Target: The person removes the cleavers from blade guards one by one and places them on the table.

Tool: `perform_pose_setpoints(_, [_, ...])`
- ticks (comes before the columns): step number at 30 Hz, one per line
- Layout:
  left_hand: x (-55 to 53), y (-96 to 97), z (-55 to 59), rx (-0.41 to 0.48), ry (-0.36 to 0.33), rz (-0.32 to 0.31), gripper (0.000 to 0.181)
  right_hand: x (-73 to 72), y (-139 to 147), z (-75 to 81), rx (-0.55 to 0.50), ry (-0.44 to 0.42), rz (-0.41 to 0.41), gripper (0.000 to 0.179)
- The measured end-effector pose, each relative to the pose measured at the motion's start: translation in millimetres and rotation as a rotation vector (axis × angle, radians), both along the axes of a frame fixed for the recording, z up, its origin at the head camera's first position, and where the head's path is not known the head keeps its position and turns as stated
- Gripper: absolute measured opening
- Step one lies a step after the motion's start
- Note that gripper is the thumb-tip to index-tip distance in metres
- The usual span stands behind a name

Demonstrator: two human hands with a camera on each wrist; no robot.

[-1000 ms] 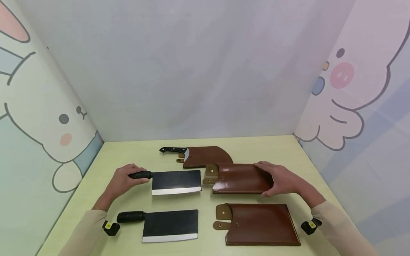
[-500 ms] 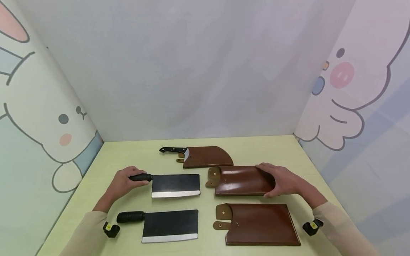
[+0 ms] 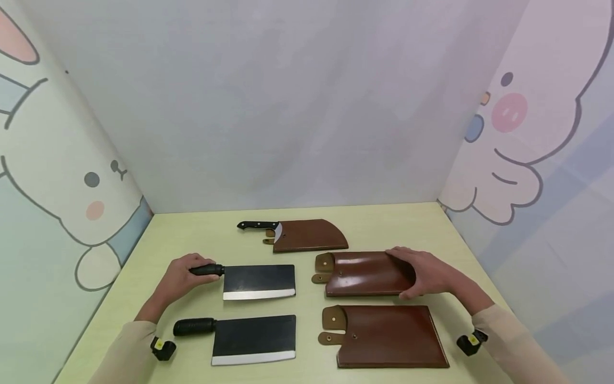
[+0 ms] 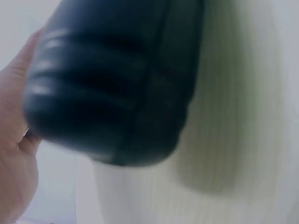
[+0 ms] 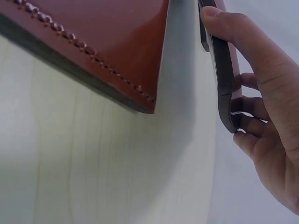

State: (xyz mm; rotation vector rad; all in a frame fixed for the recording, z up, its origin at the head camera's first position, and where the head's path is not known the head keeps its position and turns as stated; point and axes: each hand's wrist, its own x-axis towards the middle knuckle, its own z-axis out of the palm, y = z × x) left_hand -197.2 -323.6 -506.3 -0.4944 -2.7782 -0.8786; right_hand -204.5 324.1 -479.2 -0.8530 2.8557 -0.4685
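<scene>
My left hand [image 3: 181, 276] holds the black handle [image 3: 206, 270] of a cleaver, its wide dark blade [image 3: 259, 278] pointing right. Across from it, my right hand [image 3: 429, 271] grips the closed right end of a glossy brown leather knife sheath [image 3: 366, 272], which bulges upward. Its strap side faces the blade tip, with a gap between them. In the right wrist view, thumb and fingers [image 5: 252, 116] pinch the sheath's dark edge [image 5: 225, 79]. A black ridged handle [image 4: 107, 84] fills much of the left wrist view, with part of the left hand [image 4: 16, 135] beside it.
A second cleaver [image 3: 254, 336] lies nearer on the pale wooden table [image 3: 393, 226], left of a flat second sheath [image 3: 393, 338]. Farther back lies a black-handled knife [image 3: 259, 225] inside its brown sheath [image 3: 312, 234]. Printed walls [image 3: 307, 133] enclose the table.
Both hands have come a little nearer, the cleaver shifting slightly left and the gripped sheath slightly right. The gap between blade and sheath has widened.
</scene>
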Motion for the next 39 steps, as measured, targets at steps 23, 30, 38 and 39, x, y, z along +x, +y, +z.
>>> perform_pose_setpoints(23, [-5.8,-3.4,-6.8,-0.004,-0.066,-0.013,0.040,-4.0,4.5,-15.9,0.020,-0.018,0.004,0.114])
perform_pose_setpoints(30, [-9.2,-5.4,-8.4,-0.036,-0.105,-0.024,0.045,-6.9,6.3,-22.5,0.031,-0.024,0.008,0.116])
perform_pose_setpoints(38, [-10.3,-7.1,-10.6,-0.063,-0.129,-0.036,0.048,-6.2,5.6,-25.2,0.020,-0.025,0.017,0.115])
perform_pose_setpoints(39, [-10.7,-7.1,-10.6,-0.064,-0.132,-0.037,0.048,-6.1,5.4,-25.3,0.021,-0.025,0.017,0.116])
